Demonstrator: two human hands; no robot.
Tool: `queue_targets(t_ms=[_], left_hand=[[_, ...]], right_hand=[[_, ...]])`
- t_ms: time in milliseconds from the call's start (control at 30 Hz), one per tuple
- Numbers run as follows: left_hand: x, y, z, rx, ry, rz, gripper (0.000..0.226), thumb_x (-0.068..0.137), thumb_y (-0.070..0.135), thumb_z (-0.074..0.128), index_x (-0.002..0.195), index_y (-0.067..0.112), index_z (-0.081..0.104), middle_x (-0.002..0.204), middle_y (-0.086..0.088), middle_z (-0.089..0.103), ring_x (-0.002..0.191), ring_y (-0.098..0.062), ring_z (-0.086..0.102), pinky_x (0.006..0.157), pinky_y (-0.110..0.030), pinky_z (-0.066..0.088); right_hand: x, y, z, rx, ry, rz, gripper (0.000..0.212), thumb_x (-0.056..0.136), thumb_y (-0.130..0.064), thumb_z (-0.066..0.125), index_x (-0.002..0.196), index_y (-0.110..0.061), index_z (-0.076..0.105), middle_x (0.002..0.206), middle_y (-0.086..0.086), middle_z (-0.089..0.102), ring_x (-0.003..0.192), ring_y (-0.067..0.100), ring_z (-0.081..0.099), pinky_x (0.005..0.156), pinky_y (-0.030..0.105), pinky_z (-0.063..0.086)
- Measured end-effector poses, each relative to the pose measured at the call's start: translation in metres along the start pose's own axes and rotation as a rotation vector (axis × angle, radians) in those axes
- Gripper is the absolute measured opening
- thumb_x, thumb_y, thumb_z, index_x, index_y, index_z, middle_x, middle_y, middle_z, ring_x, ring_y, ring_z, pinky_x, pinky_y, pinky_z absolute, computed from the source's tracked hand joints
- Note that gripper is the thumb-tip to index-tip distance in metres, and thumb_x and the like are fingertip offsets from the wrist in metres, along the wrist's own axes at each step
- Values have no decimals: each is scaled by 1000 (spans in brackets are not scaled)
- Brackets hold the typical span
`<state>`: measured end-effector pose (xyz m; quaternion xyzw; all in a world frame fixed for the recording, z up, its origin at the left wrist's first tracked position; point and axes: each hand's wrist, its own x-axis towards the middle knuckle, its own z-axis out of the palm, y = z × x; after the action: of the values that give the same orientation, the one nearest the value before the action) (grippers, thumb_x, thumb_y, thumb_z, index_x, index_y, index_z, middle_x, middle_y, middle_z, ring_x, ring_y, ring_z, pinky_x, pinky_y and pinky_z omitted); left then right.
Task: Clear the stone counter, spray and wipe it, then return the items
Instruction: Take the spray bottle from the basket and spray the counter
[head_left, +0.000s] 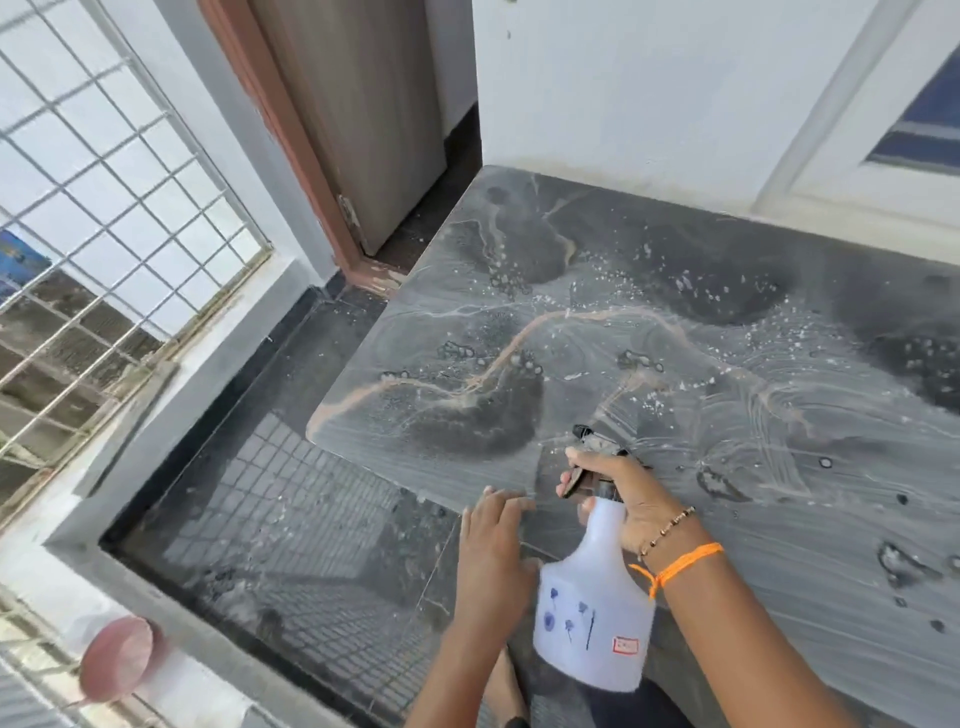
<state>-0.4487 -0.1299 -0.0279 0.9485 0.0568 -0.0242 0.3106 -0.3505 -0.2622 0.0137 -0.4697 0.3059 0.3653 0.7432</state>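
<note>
The grey veined stone counter (675, 312) fills the right half of the view, speckled with white droplets and dark wet patches. My right hand (631, 501) grips the neck of a white spray bottle (592, 608), fingers around its black trigger head, nozzle pointing over the counter's near left part. The bottle has small blue flower prints and a red label. My left hand (491, 551) rests flat with fingers together at the counter's near edge, holding nothing. No other items lie on the visible counter.
A dark tiled floor (291, 519) lies left of and below the counter. A white wall (649, 93) backs the counter. A brown-framed door (358, 114) stands at the far left corner. A metal window grille (104, 218) runs along the left, with a pink round object (117, 660) on the ledge.
</note>
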Motion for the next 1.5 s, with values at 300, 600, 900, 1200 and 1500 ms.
queue_targets(t_ms=[300, 600, 900, 1200, 1500], left_hand=[[-5, 45, 43, 110, -175, 419, 59, 64, -7, 61, 120, 11, 55, 128, -6, 54, 137, -30, 31, 111, -54, 2], [-28, 73, 73, 149, -264, 411, 67, 74, -8, 58, 135, 14, 41, 144, -5, 39, 142, -28, 19, 111, -53, -5], [-66, 156, 140, 83, -490, 641, 76, 84, -12, 32, 149, 19, 6, 158, -1, 4, 144, -21, -12, 107, -30, -22], [-109, 235, 198, 178, -539, 528, 74, 89, -1, 44, 149, 22, 6, 158, 3, -2, 143, -23, -18, 112, -35, -13], [-131, 331, 235, 33, -723, 469, 53, 93, 23, 47, 142, 24, 26, 153, 7, 12, 141, -17, 10, 115, -33, 17]], right_hand=[[-46, 15, -91, 325, 361, -284, 37, 94, -15, 51, 58, -9, 54, 38, 0, 55, 33, 8, 53, 36, 12, 39], [-79, 35, -136, 356, 417, -286, 26, 94, -14, 50, 68, -7, 51, 40, 2, 58, 34, 11, 57, 32, 11, 37], [-138, 50, -241, 367, 572, -389, 27, 91, -22, 57, 66, -11, 55, 47, -1, 60, 43, 8, 58, 47, 21, 43], [-207, 48, -348, 312, 465, -470, 27, 88, -19, 60, 62, -11, 61, 49, 2, 63, 48, 11, 62, 41, 17, 44], [-266, 48, -428, -79, 662, -684, 19, 80, -21, 71, 74, -5, 63, 61, 7, 57, 53, 13, 51, 59, 27, 44]])
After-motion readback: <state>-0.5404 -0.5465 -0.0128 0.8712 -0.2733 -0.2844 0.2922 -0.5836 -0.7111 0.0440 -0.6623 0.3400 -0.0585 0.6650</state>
